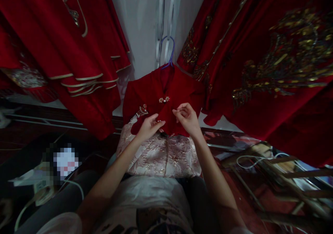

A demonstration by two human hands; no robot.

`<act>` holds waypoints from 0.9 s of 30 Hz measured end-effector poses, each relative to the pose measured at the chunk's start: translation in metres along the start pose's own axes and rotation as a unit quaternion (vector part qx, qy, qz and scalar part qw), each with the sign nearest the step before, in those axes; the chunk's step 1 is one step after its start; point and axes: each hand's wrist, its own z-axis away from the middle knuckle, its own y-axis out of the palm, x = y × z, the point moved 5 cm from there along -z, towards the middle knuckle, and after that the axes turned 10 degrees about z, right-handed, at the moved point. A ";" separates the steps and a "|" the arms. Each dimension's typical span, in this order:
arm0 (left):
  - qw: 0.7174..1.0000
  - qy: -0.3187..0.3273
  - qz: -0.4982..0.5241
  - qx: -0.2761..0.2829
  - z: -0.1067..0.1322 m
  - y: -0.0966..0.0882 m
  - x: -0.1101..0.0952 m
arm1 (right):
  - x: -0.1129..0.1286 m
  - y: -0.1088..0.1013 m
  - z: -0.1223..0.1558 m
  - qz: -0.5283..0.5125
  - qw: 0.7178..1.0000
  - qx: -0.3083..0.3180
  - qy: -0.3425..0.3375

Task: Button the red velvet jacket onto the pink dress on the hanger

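A red jacket [148,88] on a blue hanger [171,53] hangs in front of me, its lower part reaching my lap. Pearl-like flower ornaments [164,99] sit at its front closing, and a beaded ornament [142,111] is on its left side. My left hand [151,127] is closed on the jacket's lower front, thumb and fingers at the cloth. Just right of the front closing, my right hand [187,117] is closed in a pinch; whatever is between the fingertips is too small to make out. Pale brocade cloth [166,156] lies across my lap under the jacket.
Red garments with pale trim [85,53] hang at the left. At the right hangs a red garment with gold embroidery [281,60]. A wooden frame [260,178] with a white cable [249,161] stands at lower right. A blurred-out pale object [66,161] lies at lower left.
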 end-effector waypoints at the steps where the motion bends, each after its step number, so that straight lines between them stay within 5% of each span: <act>1: 0.999 0.018 0.010 -0.042 0.000 -0.006 -0.004 | 0.003 0.004 0.003 0.015 1.000 0.020 0.000; 5: 0.990 0.044 0.038 -0.132 -0.001 -0.025 -0.011 | 0.001 0.029 0.013 0.098 0.992 0.082 -0.020; 10: 0.989 0.022 0.039 -0.140 0.003 -0.031 -0.007 | -0.012 0.053 0.012 0.172 0.982 0.058 -0.048; 15: 0.990 0.042 -0.055 -0.126 -0.002 -0.044 0.001 | -0.021 0.055 0.007 0.208 0.975 0.056 -0.050; 19: 0.940 0.158 -0.141 -0.268 -0.018 -0.081 0.010 | -0.033 0.049 0.000 0.212 0.976 0.043 -0.031; 21: 0.928 0.165 -0.137 -0.305 -0.028 -0.096 0.019 | -0.039 0.049 -0.006 0.204 0.978 0.044 -0.028; 27: 0.955 0.130 -0.068 -0.257 -0.040 -0.104 0.030 | -0.049 0.067 -0.031 0.200 0.976 0.050 -0.061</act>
